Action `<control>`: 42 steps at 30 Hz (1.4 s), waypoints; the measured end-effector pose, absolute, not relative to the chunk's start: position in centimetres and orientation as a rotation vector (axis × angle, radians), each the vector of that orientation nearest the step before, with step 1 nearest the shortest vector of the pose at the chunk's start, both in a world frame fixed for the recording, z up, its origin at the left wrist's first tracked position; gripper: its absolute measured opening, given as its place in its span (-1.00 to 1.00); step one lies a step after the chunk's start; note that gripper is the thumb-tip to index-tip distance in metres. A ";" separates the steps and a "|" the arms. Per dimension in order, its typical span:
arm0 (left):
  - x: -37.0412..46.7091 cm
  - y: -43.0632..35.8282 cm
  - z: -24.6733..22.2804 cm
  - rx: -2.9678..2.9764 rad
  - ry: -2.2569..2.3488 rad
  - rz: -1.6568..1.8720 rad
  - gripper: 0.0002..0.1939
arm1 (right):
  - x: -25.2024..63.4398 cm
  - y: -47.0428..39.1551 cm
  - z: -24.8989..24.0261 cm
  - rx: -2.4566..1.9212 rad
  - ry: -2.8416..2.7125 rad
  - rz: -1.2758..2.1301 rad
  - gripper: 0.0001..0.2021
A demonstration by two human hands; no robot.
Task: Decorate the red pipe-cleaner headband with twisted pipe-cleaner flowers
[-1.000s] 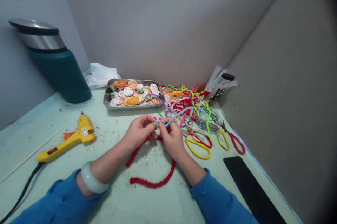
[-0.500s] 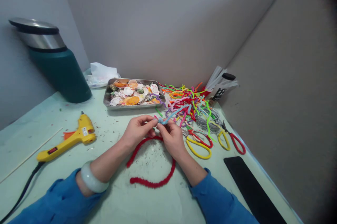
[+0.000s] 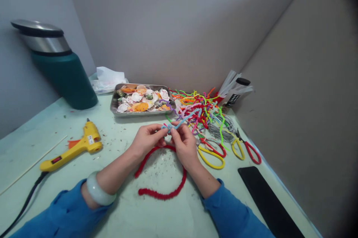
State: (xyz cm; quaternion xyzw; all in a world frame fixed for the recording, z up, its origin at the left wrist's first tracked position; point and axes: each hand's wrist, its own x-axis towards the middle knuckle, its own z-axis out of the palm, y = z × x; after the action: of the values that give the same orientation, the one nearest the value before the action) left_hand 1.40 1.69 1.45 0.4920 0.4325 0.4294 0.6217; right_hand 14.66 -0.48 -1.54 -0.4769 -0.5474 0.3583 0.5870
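Observation:
Between the fingertips of both hands is a light-blue pipe cleaner [image 3: 184, 120], coiled at the near end, its free end pointing up to the right. A bit of pink shows in the coil. My left hand [image 3: 148, 136] pinches the coil from the left. Thumb and fingers of my right hand [image 3: 184, 145] close on it from the other side. Beneath the hands, a thick red pipe cleaner [image 3: 165, 196] lies on the table in an open ring, partly hidden by my right hand.
A metal tray [image 3: 140, 115] of shells stands at the back, beside a heap of coloured pipe cleaners [image 3: 195, 107]. Scissors [image 3: 211, 156] lie right, near a black strip [image 3: 265, 197]. A yellow glue gun [image 3: 75, 148] and a green bottle [image 3: 64, 78] are left.
My right hand has shifted slightly, its fingers now higher around the blue pipe cleaner. The coiled end has turned a little toward the left. Everything else stays put.

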 end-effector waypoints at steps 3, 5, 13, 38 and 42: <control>1.4 1.7 1.5 1.122 0.996 0.995 -0.74 | 14.6 -0.5 -1.5 -1.141 -1.281 0.768 -0.77; 1.4 1.7 1.5 1.127 0.974 0.980 -0.73 | 14.6 -0.5 -1.5 -1.122 -1.263 0.800 -0.78; 1.3 1.7 1.3 1.137 0.968 0.994 -0.78 | 14.3 -0.7 -1.4 -1.094 -1.276 0.826 -0.73; 1.4 1.8 1.1 1.163 0.966 0.970 -0.72 | 14.1 -0.7 -1.7 -1.165 -1.230 0.768 -0.85; 1.4 1.8 1.3 1.169 0.987 0.962 -0.72 | 14.3 -0.8 -1.6 -1.176 -1.220 0.750 -0.84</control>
State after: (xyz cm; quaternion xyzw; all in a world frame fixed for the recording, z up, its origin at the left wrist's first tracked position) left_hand 1.35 1.79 1.27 0.5081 0.4290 0.4182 0.6188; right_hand 14.27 -0.79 -1.57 -0.5075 -0.5265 0.3236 0.6005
